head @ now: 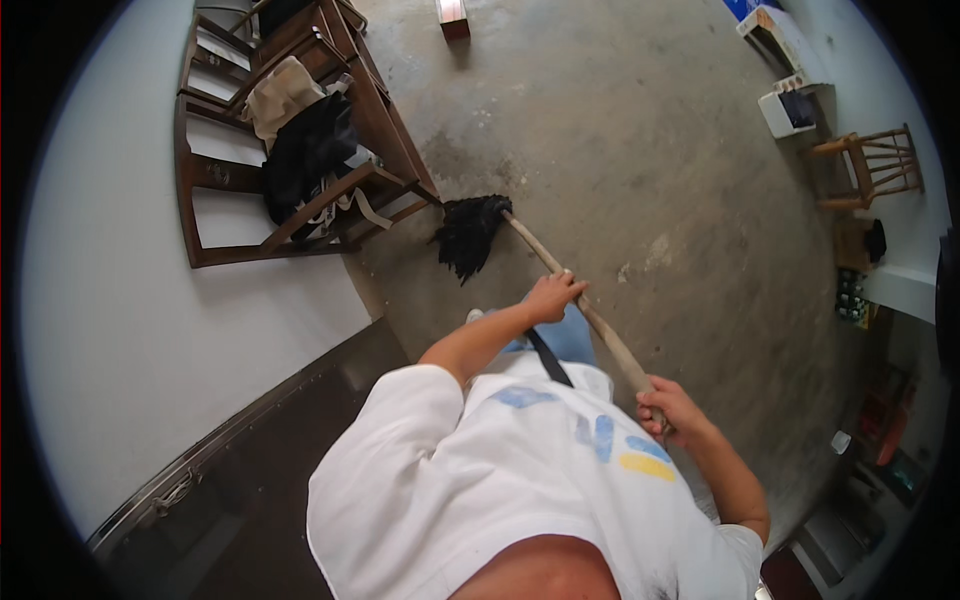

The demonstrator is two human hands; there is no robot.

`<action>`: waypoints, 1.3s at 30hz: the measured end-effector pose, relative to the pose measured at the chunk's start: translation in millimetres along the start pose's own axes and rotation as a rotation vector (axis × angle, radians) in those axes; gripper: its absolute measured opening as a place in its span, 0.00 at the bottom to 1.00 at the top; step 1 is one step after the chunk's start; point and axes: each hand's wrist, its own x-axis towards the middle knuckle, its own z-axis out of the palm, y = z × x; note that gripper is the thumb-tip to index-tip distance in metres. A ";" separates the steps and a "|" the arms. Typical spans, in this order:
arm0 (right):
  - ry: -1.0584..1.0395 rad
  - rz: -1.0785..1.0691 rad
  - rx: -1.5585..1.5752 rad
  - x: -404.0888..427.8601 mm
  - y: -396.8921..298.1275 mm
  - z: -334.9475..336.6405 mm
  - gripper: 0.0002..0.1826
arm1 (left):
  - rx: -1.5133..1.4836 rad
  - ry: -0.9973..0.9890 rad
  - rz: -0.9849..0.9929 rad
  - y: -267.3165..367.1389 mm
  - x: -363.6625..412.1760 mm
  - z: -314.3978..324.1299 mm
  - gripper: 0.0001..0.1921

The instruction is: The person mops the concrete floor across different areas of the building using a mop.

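Observation:
A mop's wooden handle slants across the front of my body. My left hand grips it about midway, and my right hand is closed round its upper end, close to my shirt. The black mop head lies on the concrete floor, its strands spread beside the near leg of a dark wooden bench.
Dark clothing and a beige cloth lie on the bench by the left wall. A red box stands on the floor ahead. Along the right wall are a wooden chair, a white container and a cardboard box.

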 end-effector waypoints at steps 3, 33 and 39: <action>0.016 0.002 -0.091 -12.6 -8.8 -29.6 0.11 | 0.019 0.080 -0.060 1.6 35.4 7.5 0.33; 1.158 0.018 -0.288 59.1 131.4 160.7 0.17 | 0.482 -0.838 1.042 43.3 153.6 -55.4 0.06; 1.410 0.346 -0.001 108.9 139.3 332.8 0.11 | 0.576 -1.280 1.327 25.4 70.8 -68.0 0.07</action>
